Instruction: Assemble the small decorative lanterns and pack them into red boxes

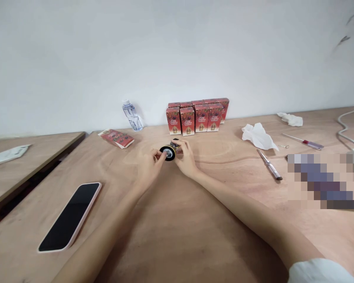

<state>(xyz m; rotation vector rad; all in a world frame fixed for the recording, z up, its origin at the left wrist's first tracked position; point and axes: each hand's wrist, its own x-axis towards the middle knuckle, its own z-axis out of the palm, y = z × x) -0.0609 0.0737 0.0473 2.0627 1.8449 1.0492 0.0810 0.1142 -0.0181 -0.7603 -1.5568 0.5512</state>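
Note:
A small lantern-like object (168, 153) with a round black base and a pale centre is tipped so that its underside faces me. My right hand (186, 159) wraps its fingers round the body from the right, hiding much of it. At the left rim of the base, my left hand (151, 165) is closed, thumb and fingertips pressed against the base and its centre. Whether a smaller part sits between those fingertips is too small to tell. Beyond the hands stand several red Christmas boxes (187, 122) with a lantern picture on the front.
An opened red box (116, 138) and a water bottle (132, 115) are at the back left, a phone (70, 216) nearer. On the right lie crumpled tissue (258, 135), more tissue (290, 119), a screwdriver (308, 144), a clear-handled tool (270, 165), a white cable (343, 127) and a blurred patch.

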